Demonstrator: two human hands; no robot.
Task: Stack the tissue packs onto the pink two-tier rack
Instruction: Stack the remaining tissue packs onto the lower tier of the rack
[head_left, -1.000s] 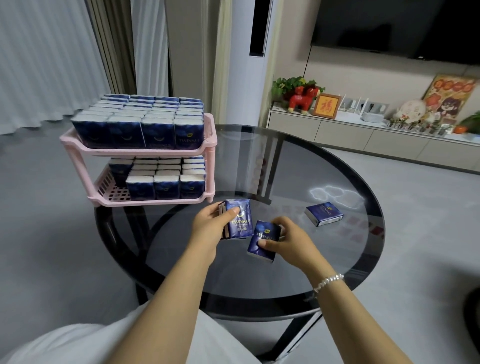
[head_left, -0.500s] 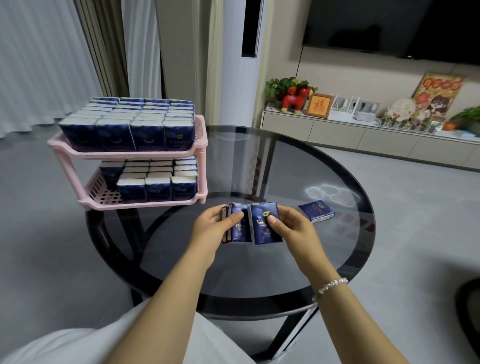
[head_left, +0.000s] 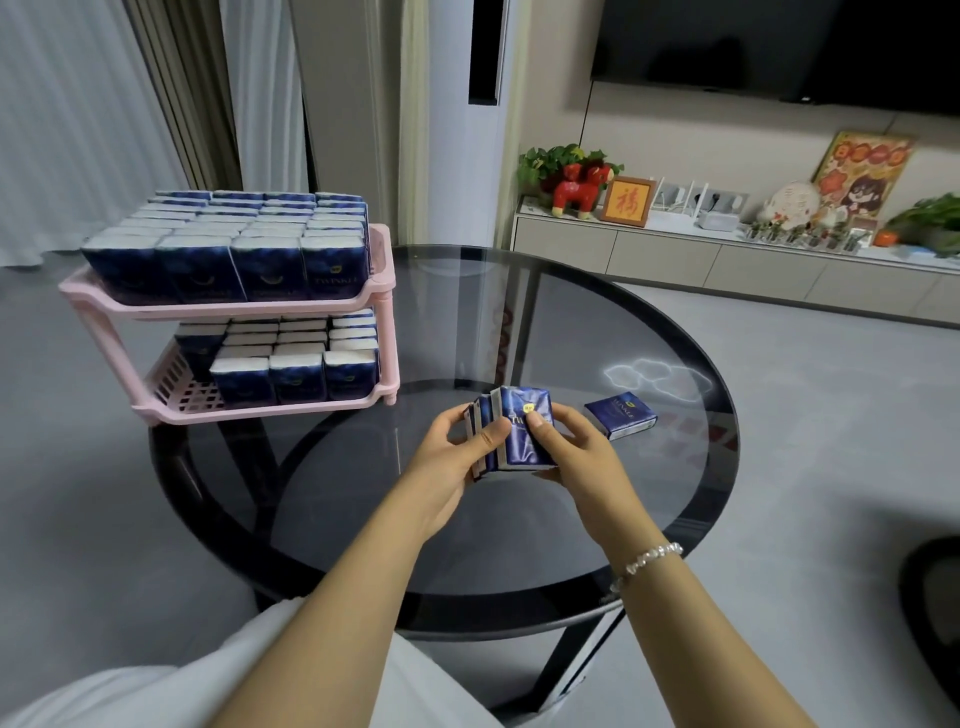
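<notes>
A small bundle of blue tissue packs (head_left: 519, 434) stands on edge above the round glass table (head_left: 519, 519). My left hand (head_left: 457, 452) grips its left side, thumb on the front. My right hand (head_left: 576, 447) holds the right side, thumb pressed on the front pack. One more blue pack (head_left: 620, 415) lies flat on the glass to the right. The pink two-tier rack (head_left: 239, 309) stands at the table's left edge. Its top tier is packed with upright tissue packs (head_left: 244, 244). The lower tier (head_left: 260, 410) holds several packs toward the right, with bare grid at its left.
Behind the table runs a low cabinet (head_left: 727, 260) with a red toy horse (head_left: 576, 187), a framed picture and plants. A dark TV (head_left: 779, 47) hangs above. Curtains (head_left: 104, 104) fall at the left. A dark seat edge (head_left: 935, 613) shows at the right.
My right hand brought its single pack against the packs in my left hand. Both hands now hold them together as one bundle.
</notes>
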